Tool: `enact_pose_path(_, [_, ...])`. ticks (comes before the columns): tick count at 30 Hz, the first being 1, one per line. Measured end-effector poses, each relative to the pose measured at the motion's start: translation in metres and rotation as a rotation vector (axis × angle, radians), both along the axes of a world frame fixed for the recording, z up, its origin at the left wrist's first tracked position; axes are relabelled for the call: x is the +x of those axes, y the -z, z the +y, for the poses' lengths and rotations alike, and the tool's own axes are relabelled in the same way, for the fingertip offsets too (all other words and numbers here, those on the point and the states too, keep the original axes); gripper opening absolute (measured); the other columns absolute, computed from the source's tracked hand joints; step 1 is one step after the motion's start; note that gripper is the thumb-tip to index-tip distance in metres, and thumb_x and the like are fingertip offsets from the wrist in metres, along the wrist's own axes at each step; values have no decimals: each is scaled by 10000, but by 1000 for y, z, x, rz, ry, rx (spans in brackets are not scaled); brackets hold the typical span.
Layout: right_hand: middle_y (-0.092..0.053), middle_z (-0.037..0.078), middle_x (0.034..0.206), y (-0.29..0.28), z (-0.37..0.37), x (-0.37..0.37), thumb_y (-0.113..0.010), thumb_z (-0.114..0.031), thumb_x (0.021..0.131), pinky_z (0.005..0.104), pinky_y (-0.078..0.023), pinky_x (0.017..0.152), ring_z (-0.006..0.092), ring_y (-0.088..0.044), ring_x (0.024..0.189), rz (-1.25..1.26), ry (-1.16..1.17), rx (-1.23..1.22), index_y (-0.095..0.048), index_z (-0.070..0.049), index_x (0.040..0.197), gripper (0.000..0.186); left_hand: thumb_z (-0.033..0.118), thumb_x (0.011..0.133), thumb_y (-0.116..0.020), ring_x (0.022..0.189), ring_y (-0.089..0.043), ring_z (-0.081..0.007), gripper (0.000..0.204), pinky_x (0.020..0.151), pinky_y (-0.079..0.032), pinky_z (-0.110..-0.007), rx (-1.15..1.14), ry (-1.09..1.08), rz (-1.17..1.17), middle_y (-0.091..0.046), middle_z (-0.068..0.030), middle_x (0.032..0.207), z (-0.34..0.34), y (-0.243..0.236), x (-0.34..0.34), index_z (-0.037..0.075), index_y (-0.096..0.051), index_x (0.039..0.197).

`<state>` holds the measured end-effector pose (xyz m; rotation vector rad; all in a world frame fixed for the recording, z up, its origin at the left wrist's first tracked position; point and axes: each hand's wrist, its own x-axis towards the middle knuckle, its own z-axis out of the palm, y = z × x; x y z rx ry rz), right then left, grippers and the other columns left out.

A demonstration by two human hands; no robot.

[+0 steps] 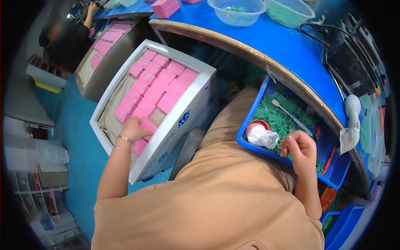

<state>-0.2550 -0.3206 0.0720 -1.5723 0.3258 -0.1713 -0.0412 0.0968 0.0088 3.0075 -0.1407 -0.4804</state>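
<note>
My left hand point(134, 130) reaches into a white bin with a grey rim point(204, 68). Its thumb and fingers close round a pink block point(148, 125) near the bin's front. Rows of similar pink blocks point(143, 106) fill the bin, beside a beige cloth lining point(109, 118). Over a blue plastic drawer point(250, 143), my right hand point(301, 148) is raised with fingers curled and pinched; what they hold, if anything, is too small to tell. Beneath it lie tangled green rubber bands point(266, 108), a white-handled tool point(291, 116) and a red cup point(257, 124) with a crumpled clear bag point(263, 137).
A blue-topped table point(266, 41) curves across the far side, bearing clear plastic bowls point(237, 12) and pink stacks point(165, 7). Another bin point(104, 46) stands at the far left, near a person in dark clothing point(66, 50). A tied white cloth bundle point(352, 112) hangs at the right.
</note>
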Motion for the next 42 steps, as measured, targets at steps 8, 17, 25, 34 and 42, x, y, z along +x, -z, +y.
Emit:
enact_pose_path(8, [-553,94,1000,-2,10,-2,-592,12,812,244,-504,677,137,-605,829,-44,-90,289,-459,-24,992,226,34,767,-607,836,-554,-152,316,746,-461,-283,-1149,125,154,-553,-67,940,-160,-91,-48,24,-459,1047])
enact_pose_path(17, [-519,115,904,-15,-1,14,-696,-134,779,322,-515,651,172,-594,774,-225,93,300,-326,-71,821,378,510,917,-354,1010,-501,-226,629,883,-391,-320,-1267,834,512,-511,-168,1109,-297,-102,-103,-23,-398,1248])
enact_pose_path(25, [-568,95,723,-3,-25,6,-488,-258,930,258,-448,522,129,-555,594,-266,46,491,-376,-65,733,297,566,889,-297,654,-414,-117,761,616,-378,-228,-1461,617,732,-422,-68,771,-328,-90,-112,-5,-139,1367])
enact_pose_path(34, [-532,112,837,9,-30,8,-413,-249,947,318,-419,705,223,-506,782,-307,226,-8,-521,4,894,281,-72,762,-460,803,-516,-107,578,706,-446,-245,-1418,546,623,-485,-100,966,-338,-88,-119,9,-209,1276])
enact_pose_path(42, [-548,135,900,9,-27,8,-350,-239,964,309,-425,757,234,-522,812,-542,254,-260,-520,40,1023,332,-88,754,-446,804,-522,-89,443,656,-448,-213,-1379,713,303,-490,-106,997,-329,-82,-118,0,-302,1164])
